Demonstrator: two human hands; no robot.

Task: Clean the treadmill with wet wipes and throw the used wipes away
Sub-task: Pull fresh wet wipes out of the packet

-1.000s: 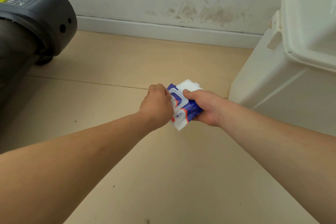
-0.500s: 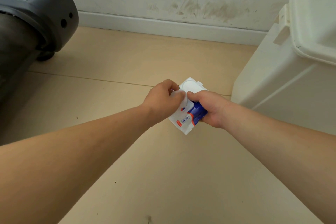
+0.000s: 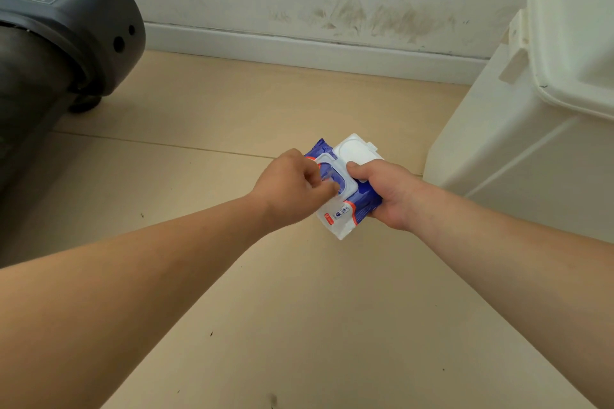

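Beneath the fingers (image 3: 330,190) of the left hand (image 3: 289,186), the wipe pack (image 3: 345,212), gripped by the right hand (image 3: 388,196), shows its lid (image 3: 354,151) flipped back. They have dropped onto the opening; whether they pinch a wipe I cannot tell. Wiping hasn't begun.

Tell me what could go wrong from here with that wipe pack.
The left hand works at the opening of the blue-and-white soft wipe pack; several wipes might come out together.
The right hand grips the pack by one side only, so a hard pull could tug it loose onto the beige floor.
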